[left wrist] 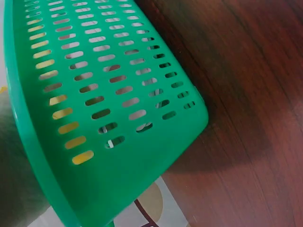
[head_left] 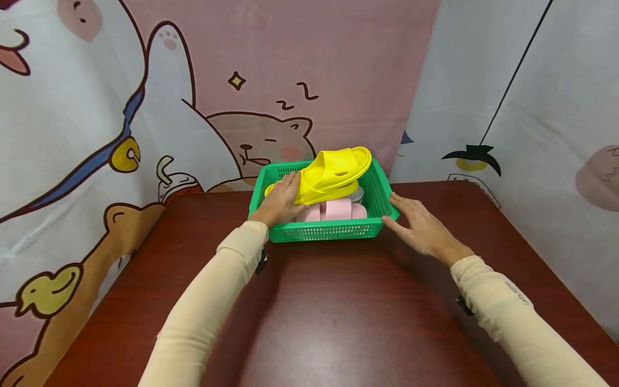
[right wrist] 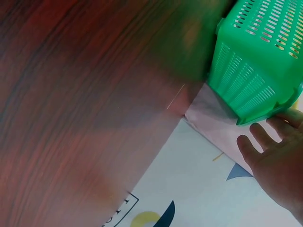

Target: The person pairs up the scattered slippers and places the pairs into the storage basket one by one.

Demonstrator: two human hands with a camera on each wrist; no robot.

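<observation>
A pair of yellow slippers (head_left: 333,172), one stacked on the other, lies tilted in a green perforated basket (head_left: 319,232), right end raised toward the back. My left hand (head_left: 282,201) lies over their left part, fingers fairly straight and thumb spread along the near side. Under them sit pink slippers (head_left: 339,209) with ribbed straps, and a greyish-white item (head_left: 357,194) shows behind. At the basket's right end, my right hand (head_left: 423,226) has its fingers extended, fingertips right at the rim. The right wrist view shows these fingers (right wrist: 263,137) beside the basket corner.
The basket stands toward the back of a dark red-brown wooden table (head_left: 319,312). Behind and beside the table hangs a cartoon-printed cloth (head_left: 348,70) in pink and white. The left wrist view is mostly filled by the basket's slotted side (left wrist: 128,179).
</observation>
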